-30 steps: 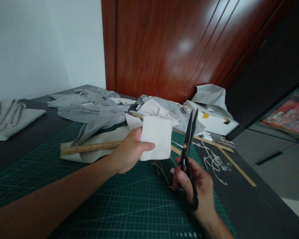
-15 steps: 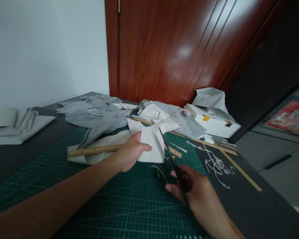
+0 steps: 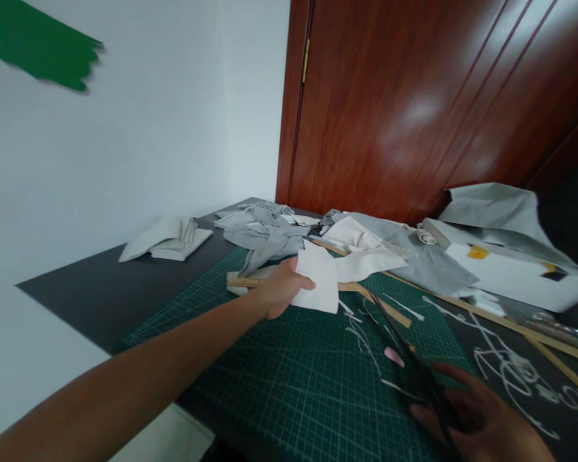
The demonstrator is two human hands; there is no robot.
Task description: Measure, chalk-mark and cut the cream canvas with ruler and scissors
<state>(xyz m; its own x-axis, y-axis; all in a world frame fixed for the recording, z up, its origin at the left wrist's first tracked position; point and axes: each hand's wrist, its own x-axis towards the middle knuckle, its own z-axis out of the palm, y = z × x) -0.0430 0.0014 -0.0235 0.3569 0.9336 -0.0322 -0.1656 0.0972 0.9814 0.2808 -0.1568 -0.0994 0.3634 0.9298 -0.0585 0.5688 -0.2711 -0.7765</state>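
Observation:
My left hand (image 3: 282,290) holds a small square of white fabric (image 3: 320,279) just above the far part of the green cutting mat (image 3: 279,366). My right hand (image 3: 481,420) sits low at the bottom right and grips black scissors (image 3: 409,362), whose blades lie close to the mat and point up and left toward the fabric. A gap separates the scissor tips from the white square. A wooden ruler (image 3: 243,282) lies on a cream cloth just beyond my left hand.
A heap of grey and cream cloth (image 3: 270,234) lies at the mat's far edge. Folded cream fabric (image 3: 166,239) rests on the black table at left. A white box (image 3: 505,273) stands at right, with thin white trimmings (image 3: 510,372) and long wooden strips nearby. A brown door is behind.
The view has swung left and down. My right hand lowered the scissors from upright to nearly flat on the mat and drew away from the fabric, which my left hand still holds.

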